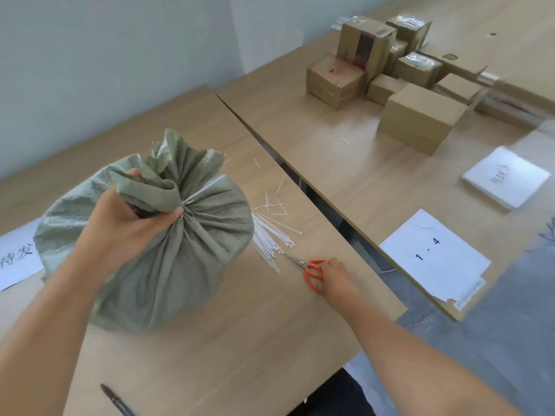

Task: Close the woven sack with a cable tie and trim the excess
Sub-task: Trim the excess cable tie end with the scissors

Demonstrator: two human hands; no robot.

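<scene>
A green woven sack point(180, 256) stands on the wooden table point(240, 340), its mouth gathered into a bunched neck. My left hand point(126, 217) grips that neck from the left. A white cable tie point(207, 189) runs around the neck, its tail sticking out to the upper right. To the right of the sack lies a bundle of white cable ties point(271, 243), with several short cut-off pieces point(274, 202) scattered beyond it. Red-handled scissors point(310, 270) lie flat on the table, and my right hand point(338, 279) rests on their handles, fingers curled around them.
A second table point(345, 151) stands to the right across a narrow gap, carrying several cardboard boxes point(420, 115), a paper sheet marked "1 - 4" point(432, 253) and a white pad point(507, 177). A labelled paper point(18, 259) lies at the left edge. A dark pen point(117, 400) lies near the front.
</scene>
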